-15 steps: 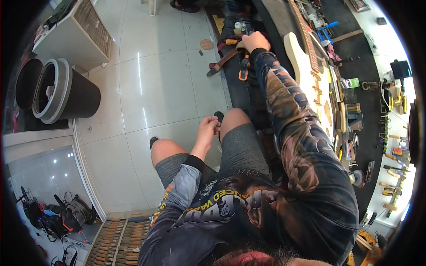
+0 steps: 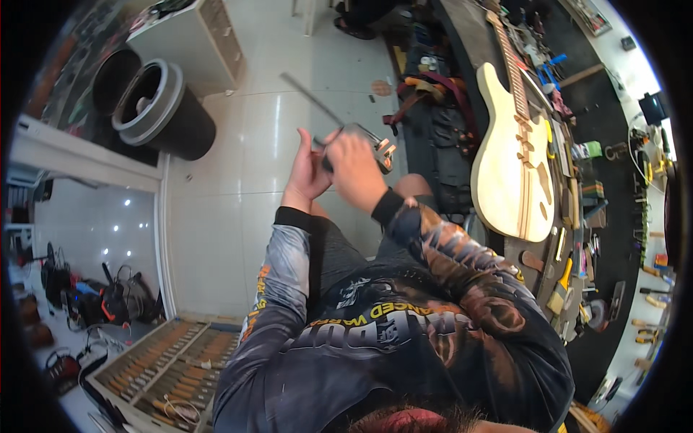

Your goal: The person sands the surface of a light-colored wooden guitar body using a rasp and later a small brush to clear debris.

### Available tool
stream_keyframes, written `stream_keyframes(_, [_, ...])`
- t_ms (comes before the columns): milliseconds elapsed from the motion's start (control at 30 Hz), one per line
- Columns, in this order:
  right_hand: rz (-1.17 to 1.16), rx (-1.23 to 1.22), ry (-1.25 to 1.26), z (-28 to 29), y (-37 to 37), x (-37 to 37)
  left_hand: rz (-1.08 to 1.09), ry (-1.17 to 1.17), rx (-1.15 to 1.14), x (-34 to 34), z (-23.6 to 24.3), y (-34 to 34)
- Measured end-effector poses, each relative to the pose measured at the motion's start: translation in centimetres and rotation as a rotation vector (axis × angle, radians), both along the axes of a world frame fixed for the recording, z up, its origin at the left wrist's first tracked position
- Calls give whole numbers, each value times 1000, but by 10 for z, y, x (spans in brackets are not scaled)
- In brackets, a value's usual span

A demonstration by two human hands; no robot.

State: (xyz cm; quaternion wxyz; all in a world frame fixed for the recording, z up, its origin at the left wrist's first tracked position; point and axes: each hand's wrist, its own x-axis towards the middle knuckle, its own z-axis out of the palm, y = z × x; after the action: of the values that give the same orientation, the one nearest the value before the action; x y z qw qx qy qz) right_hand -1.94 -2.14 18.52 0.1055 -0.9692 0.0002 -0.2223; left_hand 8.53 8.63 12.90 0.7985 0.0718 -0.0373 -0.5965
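Note:
My right hand [image 2: 354, 169] is closed around a motion-blurred tool with a long thin dark bar [image 2: 312, 99] and copper-coloured parts at its other end [image 2: 385, 150]. The bar points away and to the left; the tool's exact kind cannot be made out. My left hand [image 2: 307, 173] is right beside it, thumb stretched up and palm turned toward the tool. Its fingers are partly hidden behind my right hand. Both hands are above my lap. A pale guitar body with its neck [image 2: 498, 162] lies on the workbench to my right.
A dark bag with straps [image 2: 440, 108] sits along the bench's near side. Hand tools and a brush [image 2: 559, 292] lie beyond the guitar. On the left stand a black bin [image 2: 184, 126] with its lid up and a white cabinet [image 2: 180, 43]. A tray of wooden-handled tools [image 2: 155, 372] is at lower left.
My right hand has come back from the dark bag to my left hand, now with the long-barred tool in it. My left hand has risen, its thumb now spread. The view has shifted.

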Motion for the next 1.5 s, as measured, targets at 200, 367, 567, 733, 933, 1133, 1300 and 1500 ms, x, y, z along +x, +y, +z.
stream_keyframes(200, [359,186,74,18,63,-79,186,-498,196,-39,18,86])
stream_keyframes(367, [192,478,-39,60,38,-89,24,-503,225,-59,49,138])
stream_keyframes(567, [231,1302,478,92,14,-18,-233,-694,345,-63,49,147])
stream_keyframes(733, [-5,1058,302,89,14,-34,193,-1586,811,-107,101,131])
stream_keyframes(933, [-80,1279,246,100,6,-45,409,-2688,996,-134,111,98])
stream_keyframes(1133, [94,983,-27,173,-64,-29,515,-2917,588,-73,122,50])
stream_keyframes(1300, [66,977,-78,288,-156,-21,777,-3061,420,-14,149,-48])
stream_keyframes(1500, [125,1113,-242,322,-233,-28,946,-2966,481,4,184,-152])
